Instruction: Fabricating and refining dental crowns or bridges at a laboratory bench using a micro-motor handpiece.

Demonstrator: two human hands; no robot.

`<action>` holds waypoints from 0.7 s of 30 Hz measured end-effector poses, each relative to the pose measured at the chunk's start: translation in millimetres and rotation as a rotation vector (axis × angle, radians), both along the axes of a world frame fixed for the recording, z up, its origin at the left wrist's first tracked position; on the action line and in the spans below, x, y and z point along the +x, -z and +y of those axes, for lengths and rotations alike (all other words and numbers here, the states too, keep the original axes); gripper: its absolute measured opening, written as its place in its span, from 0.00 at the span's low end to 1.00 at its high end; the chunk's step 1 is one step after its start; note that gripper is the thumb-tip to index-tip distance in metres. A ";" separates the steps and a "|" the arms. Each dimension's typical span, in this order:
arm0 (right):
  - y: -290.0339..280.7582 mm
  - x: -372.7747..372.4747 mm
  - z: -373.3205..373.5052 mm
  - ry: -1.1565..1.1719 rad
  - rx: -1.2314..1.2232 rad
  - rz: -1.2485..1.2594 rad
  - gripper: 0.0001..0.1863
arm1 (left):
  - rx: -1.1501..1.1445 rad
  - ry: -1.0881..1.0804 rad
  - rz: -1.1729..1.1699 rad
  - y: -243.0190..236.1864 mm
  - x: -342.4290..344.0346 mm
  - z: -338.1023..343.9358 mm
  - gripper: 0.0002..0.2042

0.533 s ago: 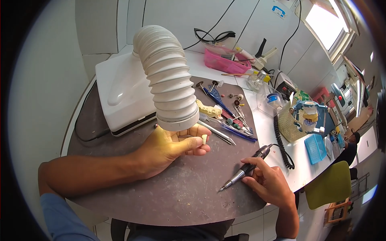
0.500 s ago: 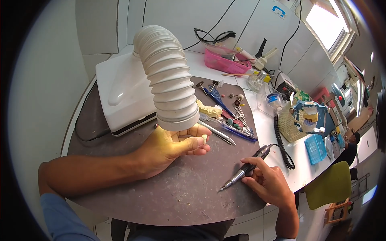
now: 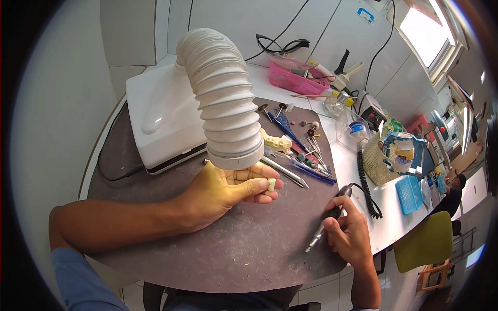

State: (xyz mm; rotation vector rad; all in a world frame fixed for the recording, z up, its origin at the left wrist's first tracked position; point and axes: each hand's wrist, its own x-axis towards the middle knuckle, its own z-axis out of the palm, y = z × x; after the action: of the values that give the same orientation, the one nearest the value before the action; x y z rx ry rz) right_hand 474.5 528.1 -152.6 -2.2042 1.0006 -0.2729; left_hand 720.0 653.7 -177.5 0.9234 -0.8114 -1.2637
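Between the thumb and fingers of my left hand (image 3: 223, 189) is a small cream-coloured piece (image 3: 271, 184), like a dental crown or die. The hand is under the mouth of a white ribbed suction hose (image 3: 225, 103), lit yellow, and the hose hides part of its back. In my right hand (image 3: 350, 230) is a rotary handpiece (image 3: 317, 238), dark with a silver front. Its tip points down and left, apart from the cream piece. Beyond my left fingers lie a cream dental model (image 3: 276, 141) and a silver pen-like tool (image 3: 284, 170).
A white box-shaped unit (image 3: 163, 114) carries the hose. Several burs and polishing wheels (image 3: 311, 132) lie on the grey-brown mat (image 3: 207, 259). Further back are a pink basket (image 3: 293, 80), a woven basket (image 3: 381, 163) and a blue basket (image 3: 410, 194). A coiled black cord (image 3: 365, 181) hangs at the right.
My right hand has drawn the handpiece rightward and tilted it steeper. My left hand, still pinching the cream piece, has shifted slightly right, and the piece appears turned a little. The whole view has shifted slightly.
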 end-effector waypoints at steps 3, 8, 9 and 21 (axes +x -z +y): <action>8.7 -12.9 2.9 0.070 0.131 -0.242 0.19 | 0.010 -0.002 -0.027 1.1 0.9 -1.3 0.12; 13.9 -26.1 6.7 0.123 0.149 -0.619 0.29 | -0.005 -0.027 -0.008 2.2 0.9 -1.8 0.15; 2.2 -22.9 11.0 0.183 0.170 -0.601 0.39 | 0.003 -0.010 -0.021 3.5 1.4 -1.5 0.15; 0.7 4.4 -19.2 -0.231 0.991 -0.989 0.17 | 0.061 -0.065 0.002 -6.2 0.0 7.9 0.14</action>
State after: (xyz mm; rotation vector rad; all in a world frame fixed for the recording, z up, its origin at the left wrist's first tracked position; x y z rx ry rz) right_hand 478.9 508.8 -153.3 -1.0170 0.1975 -0.5360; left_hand 720.1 661.6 -171.2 0.9902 -0.7388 -1.2382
